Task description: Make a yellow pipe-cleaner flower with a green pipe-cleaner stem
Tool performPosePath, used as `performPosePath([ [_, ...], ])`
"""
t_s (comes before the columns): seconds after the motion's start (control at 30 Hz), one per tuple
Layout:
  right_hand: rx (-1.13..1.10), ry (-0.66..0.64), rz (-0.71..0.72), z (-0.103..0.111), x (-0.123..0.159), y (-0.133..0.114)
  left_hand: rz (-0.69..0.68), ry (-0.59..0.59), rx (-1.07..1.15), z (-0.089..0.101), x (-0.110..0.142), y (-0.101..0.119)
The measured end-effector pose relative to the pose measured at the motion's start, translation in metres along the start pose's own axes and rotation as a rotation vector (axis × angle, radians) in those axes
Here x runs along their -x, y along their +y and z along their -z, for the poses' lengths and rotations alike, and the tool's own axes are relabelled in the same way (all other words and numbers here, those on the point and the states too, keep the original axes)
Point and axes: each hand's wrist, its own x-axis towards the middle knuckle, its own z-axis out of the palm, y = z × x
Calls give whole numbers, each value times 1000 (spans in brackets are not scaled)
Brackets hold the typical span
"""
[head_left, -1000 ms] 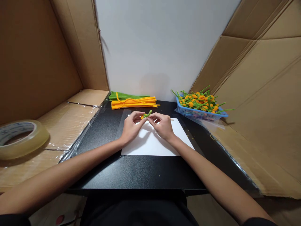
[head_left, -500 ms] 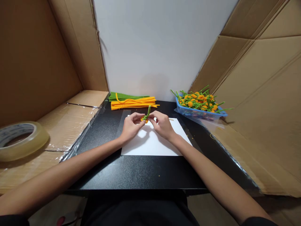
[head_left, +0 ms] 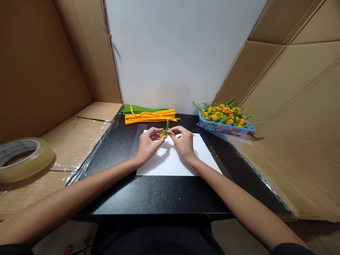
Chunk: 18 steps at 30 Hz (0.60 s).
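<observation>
Between my hands is a small orange pipe-cleaner pumpkin (head_left: 162, 135) with a green pipe-cleaner stem (head_left: 167, 124) standing up from it. My left hand (head_left: 148, 144) pinches the orange body from the left, thumb in front. From the right, the thumb and forefinger of my right hand (head_left: 184, 142) are closed at the green part near the stem's base; fingers partly hide what they grip. Both hands are over a white sheet of paper (head_left: 170, 166) on the black table.
Green pipe cleaners (head_left: 145, 108) and orange pipe cleaners (head_left: 151, 117) lie at the back. A blue basket (head_left: 225, 127) full of orange-and-green pieces stands back right. A tape roll (head_left: 42, 159) rests on the left cardboard (head_left: 71, 138). Cardboard panels (head_left: 297, 106) flank the table (head_left: 127, 198).
The right hand has turned slightly at the green part, its wrist shifting a little left. The pumpkin stays in nearly the same place, with its stem still up.
</observation>
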Motion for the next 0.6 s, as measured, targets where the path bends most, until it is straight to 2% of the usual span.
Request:
performPosePath([
  [0.1, -34, -13, -56, -5, 3, -2, 0, 29, -73, -1, 1, 2],
  [0.23, -26, -39, -43, -6, 5, -6, -16, 51, -155, -2, 1, 4],
  [0.47, 77, -21, 9, -3, 5, -11, -178, -14, -273, -3, 6, 8],
  [0.6, 2, -67, 48, -3, 5, -8, -111, -6, -231, -3, 5, 5],
])
